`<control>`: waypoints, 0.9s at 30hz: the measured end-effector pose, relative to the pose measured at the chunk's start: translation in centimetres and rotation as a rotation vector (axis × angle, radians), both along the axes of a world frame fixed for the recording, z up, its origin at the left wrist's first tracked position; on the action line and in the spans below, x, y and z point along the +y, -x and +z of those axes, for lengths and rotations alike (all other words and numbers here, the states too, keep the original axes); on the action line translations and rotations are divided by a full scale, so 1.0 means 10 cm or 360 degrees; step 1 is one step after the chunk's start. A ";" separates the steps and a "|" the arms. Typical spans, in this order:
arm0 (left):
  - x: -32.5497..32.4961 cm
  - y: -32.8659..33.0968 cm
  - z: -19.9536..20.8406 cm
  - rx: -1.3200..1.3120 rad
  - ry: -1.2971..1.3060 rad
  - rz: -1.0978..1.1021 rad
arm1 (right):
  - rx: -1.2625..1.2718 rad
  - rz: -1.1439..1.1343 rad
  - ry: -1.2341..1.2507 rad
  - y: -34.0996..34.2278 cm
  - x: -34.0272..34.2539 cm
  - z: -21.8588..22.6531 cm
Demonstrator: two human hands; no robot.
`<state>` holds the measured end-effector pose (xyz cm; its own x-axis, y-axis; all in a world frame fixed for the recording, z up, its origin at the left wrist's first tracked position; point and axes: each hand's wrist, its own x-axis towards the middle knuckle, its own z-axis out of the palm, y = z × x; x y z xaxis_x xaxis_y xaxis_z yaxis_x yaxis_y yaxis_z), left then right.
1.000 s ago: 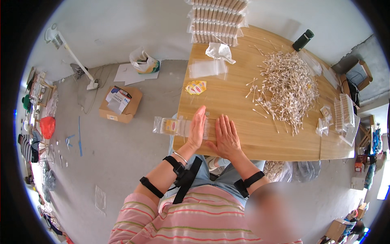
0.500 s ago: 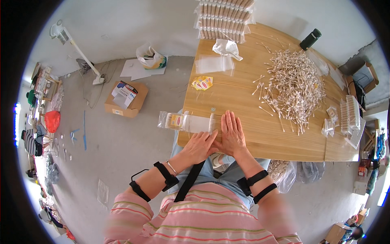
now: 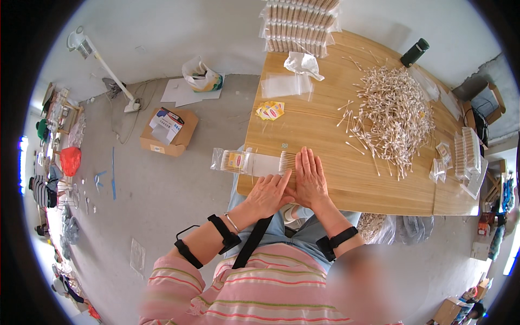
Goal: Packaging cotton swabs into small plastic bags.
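Observation:
A row of cotton swabs (image 3: 287, 161) lies side by side near the front left edge of the table. Against its right side my right hand (image 3: 311, 177) rests flat and open, fingers stretched forward. My left hand (image 3: 266, 190) is at the near end of the row, its index finger stretched onto the swabs and its thumb side close to my right hand. Left of the row is a white strip (image 3: 265, 164). Beyond it, a clear bag of swabs with a yellow card (image 3: 234, 161) juts past the table edge. My hands partly hide the row's near end.
A large heap of loose swabs (image 3: 390, 116) covers the table's right side. Farther back lie yellow cards (image 3: 270, 110), clear bags (image 3: 287, 86), crumpled white plastic (image 3: 303, 65) and stacked swab packs (image 3: 298, 27). A dark green bottle (image 3: 414, 52) stands behind the heap. More packs (image 3: 467, 154) sit far right.

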<state>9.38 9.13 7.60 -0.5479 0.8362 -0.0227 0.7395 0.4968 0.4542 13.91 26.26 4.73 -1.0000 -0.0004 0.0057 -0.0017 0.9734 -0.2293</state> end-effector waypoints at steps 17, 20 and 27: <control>0.10 0.03 0.07 -0.0099 0.0127 0.0060 | 0.0084 0.0029 -0.0069 -0.01 0.01 -0.03; 0.12 0.04 0.07 -0.0118 0.0154 0.0070 | 0.0100 0.0033 -0.0122 -0.01 0.01 -0.04; 0.13 0.04 0.05 -0.0059 0.0175 0.0082 | 0.0106 0.0040 -0.0156 -0.01 0.01 -0.04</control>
<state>8.96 10.43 8.08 -0.5874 0.7982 -0.1336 0.6953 0.5822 0.4214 13.98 26.37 4.32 -0.9971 -0.0292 0.0705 -0.0383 0.9906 -0.1317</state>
